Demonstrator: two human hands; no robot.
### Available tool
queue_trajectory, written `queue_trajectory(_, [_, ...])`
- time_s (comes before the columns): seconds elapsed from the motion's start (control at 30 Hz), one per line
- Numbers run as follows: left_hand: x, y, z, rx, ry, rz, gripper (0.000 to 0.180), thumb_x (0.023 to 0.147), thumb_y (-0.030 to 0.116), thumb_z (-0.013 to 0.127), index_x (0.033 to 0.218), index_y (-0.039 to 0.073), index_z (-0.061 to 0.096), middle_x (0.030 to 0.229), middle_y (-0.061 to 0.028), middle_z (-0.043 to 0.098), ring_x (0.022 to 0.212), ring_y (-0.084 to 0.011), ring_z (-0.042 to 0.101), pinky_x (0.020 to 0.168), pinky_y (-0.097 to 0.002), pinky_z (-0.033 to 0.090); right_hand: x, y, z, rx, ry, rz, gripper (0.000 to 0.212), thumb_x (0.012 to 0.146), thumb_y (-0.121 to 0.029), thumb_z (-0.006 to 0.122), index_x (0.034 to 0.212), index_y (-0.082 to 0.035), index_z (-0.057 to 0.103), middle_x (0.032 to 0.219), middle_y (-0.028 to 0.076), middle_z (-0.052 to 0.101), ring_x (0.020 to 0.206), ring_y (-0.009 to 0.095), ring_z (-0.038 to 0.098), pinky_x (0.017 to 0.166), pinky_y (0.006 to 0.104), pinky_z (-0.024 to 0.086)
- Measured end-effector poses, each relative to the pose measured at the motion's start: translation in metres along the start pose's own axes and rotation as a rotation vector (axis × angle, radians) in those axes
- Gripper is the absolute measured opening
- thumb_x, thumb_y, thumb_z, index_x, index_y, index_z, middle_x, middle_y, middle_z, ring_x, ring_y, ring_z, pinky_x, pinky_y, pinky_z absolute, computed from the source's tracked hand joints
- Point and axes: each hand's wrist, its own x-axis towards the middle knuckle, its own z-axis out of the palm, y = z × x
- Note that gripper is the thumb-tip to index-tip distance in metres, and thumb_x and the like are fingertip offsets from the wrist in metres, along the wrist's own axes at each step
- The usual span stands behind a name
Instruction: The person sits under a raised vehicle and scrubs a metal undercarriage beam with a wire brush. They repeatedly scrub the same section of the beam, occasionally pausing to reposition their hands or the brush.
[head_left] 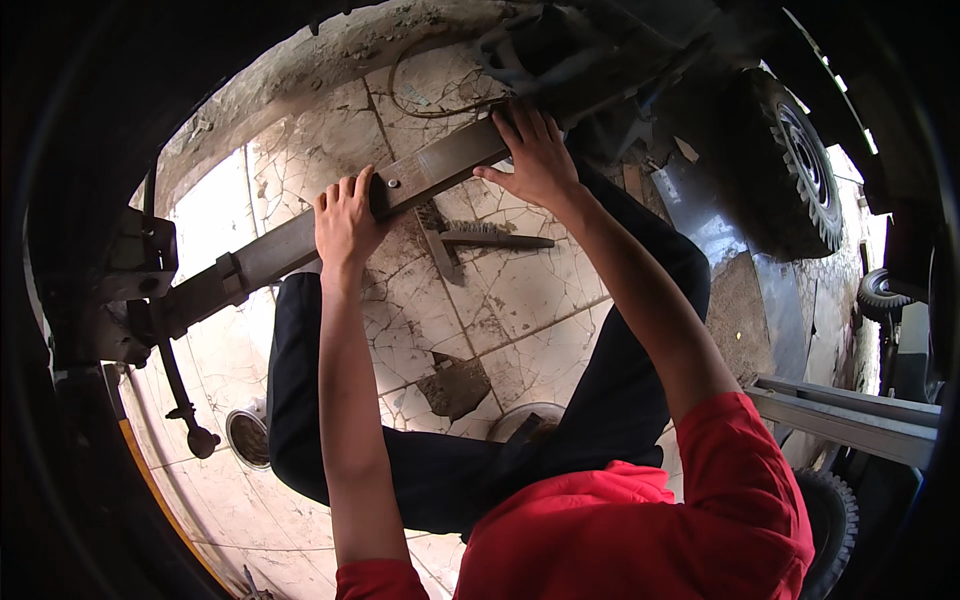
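Note:
A long dark metal beam (440, 168) runs slantwise across the view, from the lower left to the upper right. My left hand (348, 222) lies over it with the fingers bent across its top, close to a small round bolt head (393, 183). Farther right along the beam, my right hand (540, 162) grips it, fingers over the far side and thumb apart on the near side. On the tiles below lies what looks like a wire brush (500, 240) with a dark handle, touching a flat dark metal strip (437, 246).
At the right stands a large wheel with a treaded tyre (815, 165), with a pale metal frame (850, 420) nearer me. A joint-ended rod (180, 395) hangs at the left, beside a round tin (247, 438). The floor tiles are cracked, with a broken patch (455, 388).

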Motion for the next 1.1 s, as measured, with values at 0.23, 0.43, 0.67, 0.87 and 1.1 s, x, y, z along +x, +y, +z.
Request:
queue_trajectory(0.23, [0.0, -0.002, 0.002, -0.005, -0.007, 0.043, 0.084, 0.076, 0.062, 0.079, 0.14, 0.016, 0.054, 0.122, -0.0094, 0.066, 0.114, -0.0291, 0.063, 0.098, -0.0438, 0.045, -0.007, 0.005, 0.006, -0.045, 0.0, -0.023, 0.097, 0.084, -0.077, 0.059, 0.153, -0.012, 0.043, 0.152, 0.02, 0.042, 0.146, 0.037, 0.034, 0.119, 0.051, 0.03])
queue_trajectory(0.43, [-0.005, -0.006, -0.002, 0.054, 0.015, 0.054, 0.084, 0.073, 0.068, 0.079, 0.133, 0.012, 0.06, 0.12, -0.0115, 0.068, 0.114, -0.0293, 0.064, 0.097, -0.0444, 0.046, 0.003, -0.007, -0.02, 0.057, -0.034, -0.04, 0.09, 0.086, -0.062, 0.066, 0.15, -0.003, 0.043, 0.149, 0.024, 0.047, 0.14, 0.042, 0.041, 0.117, 0.0515, 0.032])
queue_trajectory(0.67, [0.0, -0.005, 0.01, 0.046, 0.1, 0.092, 0.079, 0.073, 0.07, 0.076, 0.127, 0.015, 0.063, 0.116, -0.01, 0.07, 0.11, -0.0302, 0.066, 0.094, -0.0448, 0.049, -0.005, 0.01, -0.009, 0.035, -0.059, -0.13, 0.1, 0.077, -0.061, 0.075, 0.152, -0.004, 0.039, 0.153, 0.026, 0.038, 0.143, 0.043, 0.034, 0.119, 0.055, 0.029])
queue_trajectory(0.87, [0.001, -0.008, 0.015, 0.034, 0.134, 0.095, 0.076, 0.073, 0.069, 0.077, 0.128, 0.018, 0.062, 0.117, -0.0099, 0.07, 0.112, -0.031, 0.065, 0.093, -0.0468, 0.049, -0.005, 0.013, -0.013, 0.054, -0.148, -0.132, 0.099, 0.08, -0.062, 0.073, 0.154, -0.006, 0.038, 0.158, 0.026, 0.034, 0.146, 0.044, 0.031, 0.12, 0.0567, 0.027])
queue_trajectory(1.1, [0.001, -0.01, 0.02, 0.098, 0.109, 0.107, 0.079, 0.073, 0.074, 0.074, 0.129, 0.02, 0.062, 0.121, -0.0104, 0.069, 0.115, -0.0315, 0.065, 0.096, -0.0481, 0.047, -0.005, 0.016, 0.004, 0.112, -0.121, -0.049, 0.096, 0.085, -0.066, 0.066, 0.154, -0.005, 0.038, 0.159, 0.027, 0.032, 0.149, 0.043, 0.027, 0.122, 0.0556, 0.024])
